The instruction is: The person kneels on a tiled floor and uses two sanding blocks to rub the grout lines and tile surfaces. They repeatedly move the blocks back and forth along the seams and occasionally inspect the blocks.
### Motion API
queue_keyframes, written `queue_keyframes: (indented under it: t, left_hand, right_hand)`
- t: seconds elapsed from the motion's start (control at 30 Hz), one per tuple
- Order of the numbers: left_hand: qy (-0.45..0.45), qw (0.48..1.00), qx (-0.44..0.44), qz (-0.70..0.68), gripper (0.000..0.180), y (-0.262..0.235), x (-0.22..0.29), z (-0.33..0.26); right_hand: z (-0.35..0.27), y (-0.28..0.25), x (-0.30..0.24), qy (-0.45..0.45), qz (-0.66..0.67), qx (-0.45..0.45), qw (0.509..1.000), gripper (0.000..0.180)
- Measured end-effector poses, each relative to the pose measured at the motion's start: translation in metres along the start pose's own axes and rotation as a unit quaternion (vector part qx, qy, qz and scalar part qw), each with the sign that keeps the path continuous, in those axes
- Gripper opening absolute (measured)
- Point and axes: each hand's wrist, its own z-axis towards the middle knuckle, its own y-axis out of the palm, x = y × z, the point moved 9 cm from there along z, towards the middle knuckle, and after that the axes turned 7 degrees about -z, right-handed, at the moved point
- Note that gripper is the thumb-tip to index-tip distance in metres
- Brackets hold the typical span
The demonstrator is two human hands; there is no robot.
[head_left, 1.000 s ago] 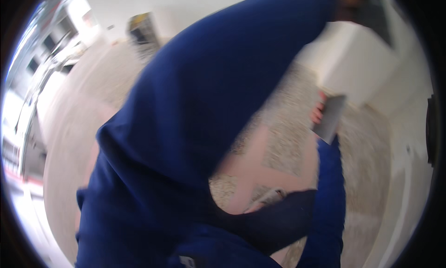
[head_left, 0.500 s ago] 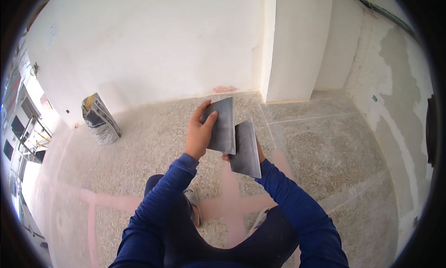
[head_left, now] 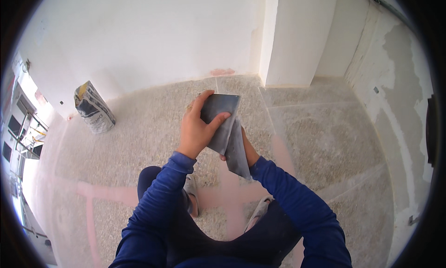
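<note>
My left hand [head_left: 194,128] is closed on a flat grey metal plastering blade [head_left: 221,106], thumb across its face and fingers behind it. My right hand [head_left: 250,148] grips a second grey plastering blade [head_left: 238,157], lower and a little to the right. This one stands tilted, with most of the right fingers hidden behind it. The right-hand edge of the left blade meets the face of the right blade, and pale smears show there. Any handles are out of sight.
An opened paper sack [head_left: 95,109] stands on the rough, speckled floor [head_left: 148,133] at the left. Ahead rises a white wall [head_left: 153,40] with a projecting column [head_left: 297,40]. A grey-patched wall [head_left: 402,72] runs along the right. Pink bands cross the floor around my feet.
My right hand has turned its blade more edge-on and drawn it against the left one. The left blade has tilted, with its lower end leftward. The view has shifted slightly.
</note>
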Motion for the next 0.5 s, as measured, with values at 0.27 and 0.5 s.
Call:
queue_keyframes:
  t: [0.27,0.5]
  left_hand:
    - [0.045,0.998,-0.027,0.034,0.062,0.002,0.005,0.000]
    - [0.039,0.997,-0.056,0.040,0.063,0.005,0.006,-0.001]
  right_hand:
    - [0.004,-0.009,0.013,0.021,-0.024,-0.007,0.999,0.073]
    - [0.011,-0.018,0.012,0.015,-0.016,-0.010,1.000,0.068]
